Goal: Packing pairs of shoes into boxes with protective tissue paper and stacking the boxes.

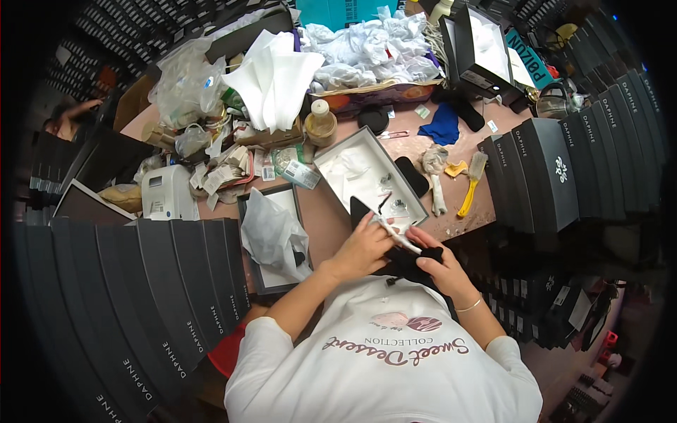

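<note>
We observe the left hand (363, 248) at the near edge of the workbench (465, 225), fingers curled and pinched around a slender white tool (396, 236) that runs diagonally between both hands. The right hand (441, 268) sits just beside it, fingers closed on a black shoe (405, 262) held close to the body, below the bench edge. The tool's lower end touches the shoe near the right thumb. We cannot tell exactly what kind of tool it is.

Directly beyond the hands lies an open grey shoe box (367, 176) lined with white paper, with small dark items inside that are too small to identify. To its left sits a second open box (271, 236) holding a clear plastic bag (271, 233). A yellow-handled brush (471, 187) lies to the right of the first box, near a crumpled cloth (435, 169). A blue cloth (443, 125) lies farther back.

Rows of closed dark boxes (162, 289) stand at the person's left, and another row (564, 169) at the right. A white label printer (166, 192) stands at the left of the bench, with heaped white tissue paper (367, 46) at the far side.
</note>
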{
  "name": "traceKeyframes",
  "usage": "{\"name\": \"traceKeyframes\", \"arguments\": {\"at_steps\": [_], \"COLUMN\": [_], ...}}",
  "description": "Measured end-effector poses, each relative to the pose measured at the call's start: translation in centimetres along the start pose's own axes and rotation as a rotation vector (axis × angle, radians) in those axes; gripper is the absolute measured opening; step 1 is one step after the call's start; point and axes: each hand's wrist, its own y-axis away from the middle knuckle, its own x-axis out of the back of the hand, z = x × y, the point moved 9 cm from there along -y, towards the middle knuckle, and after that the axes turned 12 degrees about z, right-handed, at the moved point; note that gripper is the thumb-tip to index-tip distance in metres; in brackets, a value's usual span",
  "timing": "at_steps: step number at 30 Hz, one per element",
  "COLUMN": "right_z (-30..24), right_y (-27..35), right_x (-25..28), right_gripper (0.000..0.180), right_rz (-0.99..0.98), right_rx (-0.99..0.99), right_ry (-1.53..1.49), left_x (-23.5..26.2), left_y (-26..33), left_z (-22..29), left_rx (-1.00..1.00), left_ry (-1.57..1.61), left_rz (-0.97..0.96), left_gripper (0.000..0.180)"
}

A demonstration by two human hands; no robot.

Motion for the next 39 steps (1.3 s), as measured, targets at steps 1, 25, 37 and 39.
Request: {"name": "traceKeyframes", "arguments": {"at_steps": [1, 25, 37, 39], "right_z": [0.1, -7.9, -3.1, -3.9], "right_y": [0.8, 3.5, 4.3, 4.9], "right_x": [1.1, 7.1, 1.4, 1.7], "right_gripper": [0.058, 0.061, 0.049, 0.049], "right_rz": [0.039, 0.206, 0.122, 0.131], "right_rx": [-0.078, 0.265, -0.020, 0.049], "right_ry": [-0.159, -0.478, -0.211, -0.152], "left_x": [0.8, 10.7, 3.2, 3.0], "left_y": [0.0, -8.3, 3.2, 5.6], "left_z": [-0.5, -9.3, -12.1, -13.8], "left_rx": [0.011, 0.354, 0.820, 0.886], "left_ry": [0.067, 0.042, 1.020, 0.984], "left_rz": [0.008, 0.457, 0.866, 0.963], "left_gripper": [0.051, 0.015, 0.010, 0.011]}}
